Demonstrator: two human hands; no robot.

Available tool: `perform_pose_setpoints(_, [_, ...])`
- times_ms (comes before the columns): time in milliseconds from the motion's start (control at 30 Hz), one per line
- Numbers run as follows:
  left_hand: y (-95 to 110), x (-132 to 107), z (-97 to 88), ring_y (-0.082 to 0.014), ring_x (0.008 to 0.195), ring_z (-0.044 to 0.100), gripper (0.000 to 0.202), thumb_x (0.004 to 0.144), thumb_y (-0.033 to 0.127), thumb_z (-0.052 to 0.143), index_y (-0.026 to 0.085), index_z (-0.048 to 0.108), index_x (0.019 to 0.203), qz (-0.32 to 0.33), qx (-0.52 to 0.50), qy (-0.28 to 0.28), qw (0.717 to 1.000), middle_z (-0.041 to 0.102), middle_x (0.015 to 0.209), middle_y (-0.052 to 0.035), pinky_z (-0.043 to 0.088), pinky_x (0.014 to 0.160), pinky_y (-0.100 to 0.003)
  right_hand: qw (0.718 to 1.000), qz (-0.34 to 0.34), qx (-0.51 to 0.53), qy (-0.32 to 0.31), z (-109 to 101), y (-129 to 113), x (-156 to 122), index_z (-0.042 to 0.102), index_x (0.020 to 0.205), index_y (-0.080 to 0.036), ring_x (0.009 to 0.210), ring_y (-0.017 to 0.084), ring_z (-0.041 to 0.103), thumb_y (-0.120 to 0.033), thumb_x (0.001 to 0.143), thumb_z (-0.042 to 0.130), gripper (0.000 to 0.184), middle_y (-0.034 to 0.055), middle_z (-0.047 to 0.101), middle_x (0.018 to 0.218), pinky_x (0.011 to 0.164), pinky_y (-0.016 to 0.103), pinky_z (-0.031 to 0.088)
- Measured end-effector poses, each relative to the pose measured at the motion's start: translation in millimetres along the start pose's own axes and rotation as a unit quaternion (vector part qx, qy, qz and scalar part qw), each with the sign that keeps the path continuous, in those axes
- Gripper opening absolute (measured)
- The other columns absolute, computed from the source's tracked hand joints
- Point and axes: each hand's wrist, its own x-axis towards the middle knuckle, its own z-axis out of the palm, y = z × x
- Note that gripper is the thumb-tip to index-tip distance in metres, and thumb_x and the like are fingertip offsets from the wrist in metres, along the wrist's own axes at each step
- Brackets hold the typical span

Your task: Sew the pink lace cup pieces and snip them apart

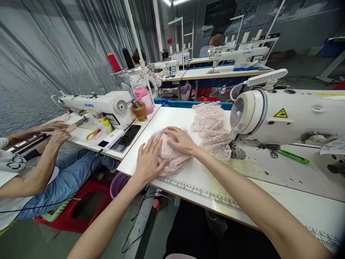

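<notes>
A rounded bundle of pale pink lace fabric (175, 158) lies near the left end of the white sewing table (172, 117). My left hand (148, 160) rests on its left side with the fingers spread. From the right, my right hand (182, 140) lies over the top of the same bundle, its fingers apart and slightly curved. A second heap of pink lace (211, 126) stretches behind it toward the needle area of the sewing machine (291, 115) on my right.
A green cutter (293, 157) lies under the machine arm. A printed ruler (199, 190) runs along the front edge. On the neighbouring table are a phone (129, 134), a glass cup (139, 111), a pink jug (143, 99) and another sewing machine (102, 108), where a co-worker's hands (58, 131) handle fabric.
</notes>
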Motion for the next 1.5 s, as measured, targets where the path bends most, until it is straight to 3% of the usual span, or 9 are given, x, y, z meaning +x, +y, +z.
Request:
perform_pose_setpoints(267, [-30.1,-4.5,20.2,-0.0325,0.143,0.025,0.098,0.081,0.063,0.057,0.022,0.005,0.153,-0.027,-0.209,-0.05,0.976,0.02,0.157,-0.0157,0.03,0.113,-0.05,0.994,0.098,0.036,0.011,21.1,19.2,12.0,0.046,0.139,-0.025,0.129,0.025,0.047,-0.056,0.092,0.043,0.056,0.0038,0.05,0.142,0.111,0.047,0.032])
perform_pose_setpoints(400, [-36.8,-12.0,15.4,-0.038,0.146,0.012,0.112,0.074,0.065,0.065,0.02,-0.001,0.153,0.054,-0.166,-0.077,0.982,0.009,0.159,-0.0173,0.021,0.115,-0.058,0.993,0.107,0.056,0.014,16.6,19.6,8.8,0.047,0.138,-0.027,0.131,0.022,0.046,-0.06,0.091,0.043,0.058,0.0009,0.05,0.143,0.111,0.041,0.032])
perform_pose_setpoints(467, [-35.4,-13.9,11.0,-0.0402,0.146,0.005,0.111,0.075,0.062,0.066,0.019,0.001,0.153,0.088,-0.105,-0.021,0.99,0.006,0.16,-0.0179,0.015,0.114,-0.064,0.993,0.102,0.064,0.011,11.6,22.7,11.9,0.052,0.135,-0.028,0.131,0.022,0.045,-0.061,0.09,0.044,0.055,-0.0007,0.052,0.141,0.112,0.039,0.03])
perform_pose_setpoints(667, [-29.2,-7.2,1.5,-0.0264,0.146,0.018,0.071,0.082,0.053,0.065,0.026,0.041,0.142,0.312,0.056,0.113,0.942,0.037,0.152,-0.0059,0.014,0.12,-0.049,0.989,0.114,0.092,-0.011,1.7,43.7,41.2,0.061,0.126,-0.024,0.129,0.025,0.048,-0.065,0.094,0.027,0.062,0.0037,0.057,0.136,0.109,0.04,0.033])
perform_pose_setpoints(833, [-31.4,5.2,4.4,-0.0222,0.145,0.023,0.031,0.087,0.022,0.062,0.019,0.055,0.117,0.357,0.072,0.158,0.918,0.047,0.146,-0.0063,0.022,0.12,-0.043,0.99,0.079,0.094,-0.069,12.3,32.2,45.2,0.06,0.127,-0.028,0.12,0.022,0.056,-0.064,0.094,0.03,0.057,0.0008,0.061,0.131,0.104,0.035,0.039])
perform_pose_setpoints(1067, [-34.4,6.6,17.6,-0.0221,0.139,0.035,0.055,0.09,0.009,0.049,0.03,0.035,0.139,0.271,0.021,0.124,0.954,0.047,0.146,-0.0062,0.035,0.113,-0.047,0.997,0.055,0.005,-0.06,23.4,16.0,33.5,0.05,0.136,-0.031,0.123,0.026,0.051,-0.056,0.096,0.035,0.049,0.0025,0.056,0.137,0.104,0.044,0.036])
perform_pose_setpoints(1233, [-36.1,-10.2,-17.1,-0.0291,0.136,0.04,0.056,0.086,0.047,0.056,0.022,0.048,0.135,0.273,-0.066,-0.01,0.96,0.05,0.142,-0.0097,0.031,0.115,-0.051,0.996,0.066,-0.04,-0.037,21.7,14.9,30.7,0.048,0.137,-0.032,0.121,0.027,0.052,-0.063,0.094,0.034,0.055,0.0052,0.056,0.135,0.1,0.047,0.04])
perform_pose_setpoints(1367, [-14.8,-5.4,-41.5,-0.025,0.128,0.049,0.03,0.093,0.042,0.048,0.025,0.061,0.114,0.12,-0.162,0.058,0.978,0.061,0.129,-0.0076,0.043,0.107,-0.047,0.996,0.048,-0.065,-0.032,16.5,6.2,33.8,0.048,0.137,-0.025,0.123,0.03,0.05,-0.06,0.091,0.043,0.058,0.0088,0.053,0.138,0.102,0.05,0.038])
perform_pose_setpoints(1500, [2.3,16.8,-28.7,-0.0254,0.14,0.033,0.064,0.091,0.051,0.049,0.016,0.035,0.142,0.016,-0.133,0.057,0.989,0.043,0.146,-0.0135,0.033,0.114,-0.046,0.993,-0.023,-0.116,-0.006,14.2,-2.1,37.8,0.05,0.135,-0.022,0.129,0.029,0.045,-0.047,0.089,0.05,0.053,0.0103,0.052,0.139,0.113,0.054,0.021])
